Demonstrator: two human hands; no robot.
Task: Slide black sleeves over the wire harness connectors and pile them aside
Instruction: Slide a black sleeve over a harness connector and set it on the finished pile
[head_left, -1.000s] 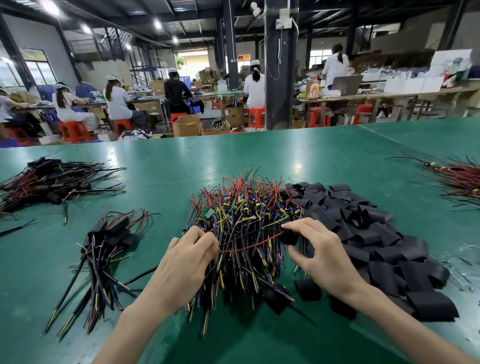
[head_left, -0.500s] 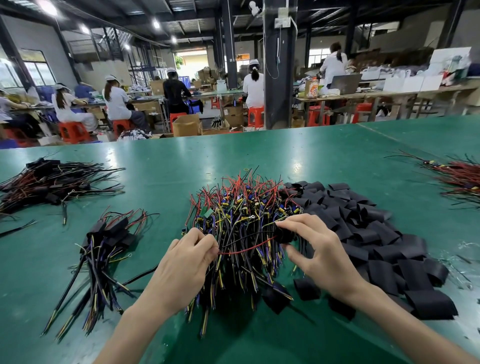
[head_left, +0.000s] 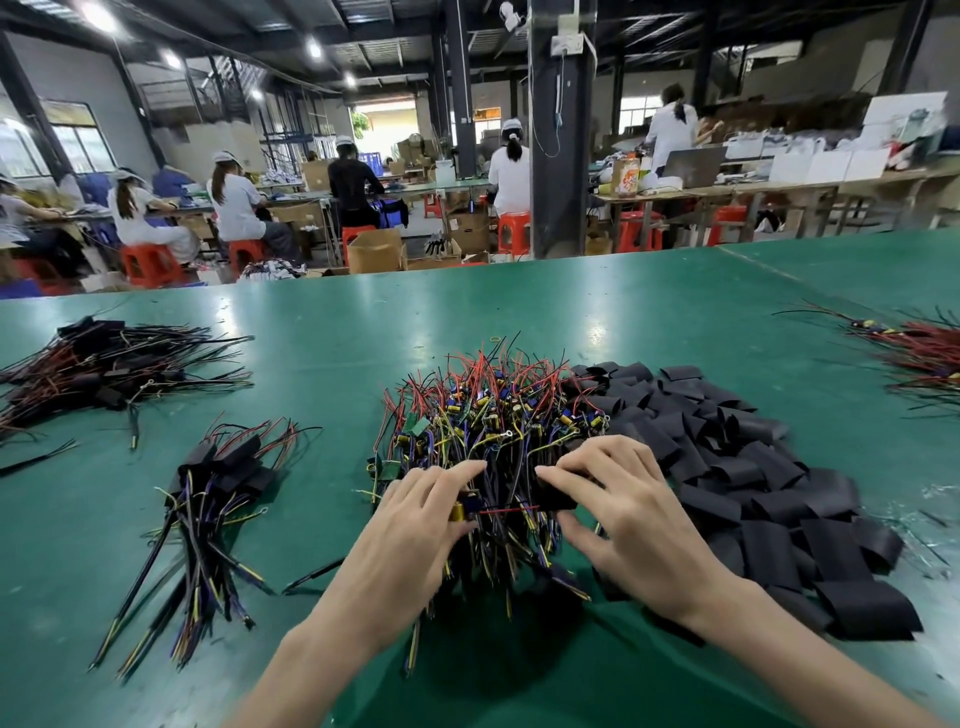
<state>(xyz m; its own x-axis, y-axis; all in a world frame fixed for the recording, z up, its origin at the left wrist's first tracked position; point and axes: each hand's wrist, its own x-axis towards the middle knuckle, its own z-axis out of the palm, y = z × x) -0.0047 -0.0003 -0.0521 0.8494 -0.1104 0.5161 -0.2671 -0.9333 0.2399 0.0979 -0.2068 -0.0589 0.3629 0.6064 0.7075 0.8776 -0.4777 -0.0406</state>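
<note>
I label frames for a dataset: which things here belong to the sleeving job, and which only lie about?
Job: left hand, held harness, right hand, held black sleeve, unsleeved harness pile, loose sleeve heap, sleeved harness pile.
Lying about: cardboard box, laptop, red stool.

The right hand (head_left: 639, 519) hides most of the black sleeve (head_left: 561, 500).

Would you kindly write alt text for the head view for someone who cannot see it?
The left hand pinches a harness while the right hand holds a black sleeve beside it, above a harness pile on a green table.
</note>
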